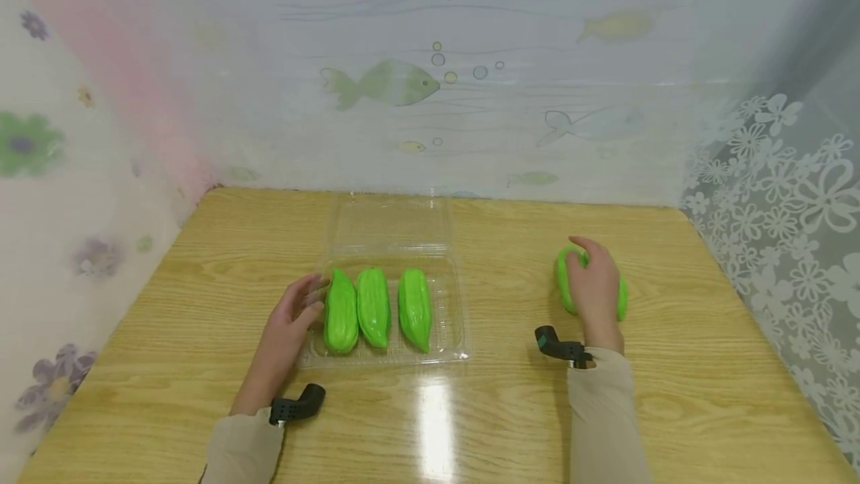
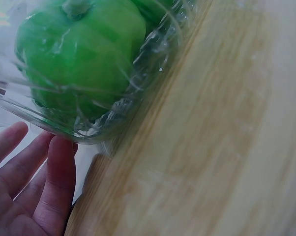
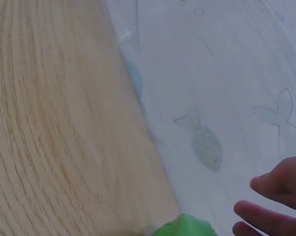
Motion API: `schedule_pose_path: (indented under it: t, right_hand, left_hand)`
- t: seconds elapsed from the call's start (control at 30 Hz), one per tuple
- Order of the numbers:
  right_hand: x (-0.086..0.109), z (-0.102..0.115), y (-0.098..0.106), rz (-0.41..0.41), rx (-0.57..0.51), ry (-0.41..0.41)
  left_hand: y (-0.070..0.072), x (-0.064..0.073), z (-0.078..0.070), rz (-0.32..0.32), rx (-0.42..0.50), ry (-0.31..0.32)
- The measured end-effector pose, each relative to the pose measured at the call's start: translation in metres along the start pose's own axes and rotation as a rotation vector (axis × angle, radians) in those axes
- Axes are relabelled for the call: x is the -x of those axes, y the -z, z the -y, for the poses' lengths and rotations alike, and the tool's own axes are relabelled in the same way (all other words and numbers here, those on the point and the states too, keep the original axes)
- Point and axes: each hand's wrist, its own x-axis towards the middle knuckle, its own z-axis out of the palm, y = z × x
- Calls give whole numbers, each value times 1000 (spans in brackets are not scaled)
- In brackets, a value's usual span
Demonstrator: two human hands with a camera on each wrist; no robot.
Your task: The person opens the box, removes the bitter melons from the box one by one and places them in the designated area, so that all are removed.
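Observation:
Three glossy, ridged green vegetables lie lengthwise in a clear plastic clamshell box (image 1: 452, 346). Two sit close together on the left, the left one (image 1: 341, 320) beside the middle one (image 1: 373, 308); the third (image 1: 414, 308) is set apart to their right. My left hand (image 1: 285, 327) is at the box's left side, fingers loosely extended with fingertips at its rim. Farther right, my right hand (image 1: 594, 282) hovers over more of the same green vegetables (image 1: 566, 282), which show on both sides of it. Its thumb and fingers are spread, and the hand partly hides them.
The box's clear lid (image 1: 393, 222) lies folded back toward the far wall. A wooden table (image 1: 504, 409) carries everything. Behind stands a wall (image 1: 497, 125) printed with fish, and a flowered sheet (image 1: 799, 208) borders the right side.

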Motion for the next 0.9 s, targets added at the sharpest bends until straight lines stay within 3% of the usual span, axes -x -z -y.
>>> schedule_pose_path:
  t: [0.27,0.53,0.9]
  right_hand:
    - [1,6,-2,32,-157,51]
    - [1,11,-9,114,-336,88]
    - [4,23,-18,200,-415,129]
  left_hand:
    - [0,0,0,3,20,2]
    - [0,0,0,2,19,-3]
    - [0,0,-1,2,7,-1]
